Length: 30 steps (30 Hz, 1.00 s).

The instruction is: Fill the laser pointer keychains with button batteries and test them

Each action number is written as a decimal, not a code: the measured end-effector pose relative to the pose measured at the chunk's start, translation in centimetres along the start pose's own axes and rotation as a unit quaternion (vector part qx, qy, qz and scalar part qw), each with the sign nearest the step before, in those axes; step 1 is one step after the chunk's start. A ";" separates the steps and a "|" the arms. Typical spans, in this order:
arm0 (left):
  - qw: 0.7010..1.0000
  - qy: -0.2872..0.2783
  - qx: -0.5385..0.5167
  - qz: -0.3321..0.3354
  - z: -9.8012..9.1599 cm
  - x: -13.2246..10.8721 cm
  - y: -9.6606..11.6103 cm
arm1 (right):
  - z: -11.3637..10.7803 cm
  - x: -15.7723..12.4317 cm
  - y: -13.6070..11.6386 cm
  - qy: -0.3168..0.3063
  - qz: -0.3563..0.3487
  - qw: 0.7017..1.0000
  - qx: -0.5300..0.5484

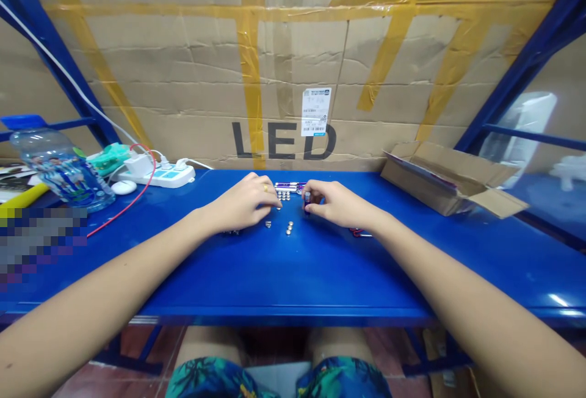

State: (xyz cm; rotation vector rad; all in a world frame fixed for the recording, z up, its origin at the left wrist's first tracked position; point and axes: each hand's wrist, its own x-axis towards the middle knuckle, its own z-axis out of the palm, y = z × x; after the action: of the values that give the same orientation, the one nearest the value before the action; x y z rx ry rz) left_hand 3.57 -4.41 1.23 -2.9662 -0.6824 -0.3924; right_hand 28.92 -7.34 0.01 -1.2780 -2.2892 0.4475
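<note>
My right hand (336, 202) pinches a short purple tube (307, 202) between thumb and fingers, held upright just above the table. My left hand (247, 202) is palm down, its fingers curled and fingertips together at the small silver discs; whatever lies between them is too small to make out. Several silver discs (284, 195), resembling button cells, stand in a group between my hands. Closer to me are a short stack of discs (289, 227) and another silver piece (268, 224). Behind the group lie purple metal tubes (290, 186). Small pieces beneath my left wrist are partly hidden.
On the blue table (284, 282), an open cardboard box (439, 178) stands at right and red-and-silver pieces (361, 233) lie beside my right wrist. At left are a plastic bottle (64, 166), a white power strip (169, 175) and a red cable (132, 206). A large carton (192, 80) rises behind.
</note>
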 end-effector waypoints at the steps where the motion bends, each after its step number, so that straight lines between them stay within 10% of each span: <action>1: 1.000 0.002 0.009 -0.010 0.1 0.1 -0.1 | 0.0 0.0 0.0 -0.006 -0.005 1.000 0.006; 12: 0.999 -0.044 0.016 0.013 1.2 0.7 3.2 | -0.1 0.0 -0.4 -0.050 -0.022 0.998 0.037; 30: 0.996 -0.079 -0.031 -0.001 1.3 0.8 2.6 | -0.4 -0.2 -0.5 -0.067 -0.045 0.996 0.032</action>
State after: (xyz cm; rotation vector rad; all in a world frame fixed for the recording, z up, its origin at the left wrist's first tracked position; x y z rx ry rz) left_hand 5.68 -6.30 0.18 -3.0808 -0.6996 -0.1847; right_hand 28.90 -7.72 0.56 -1.1391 -2.4108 0.5855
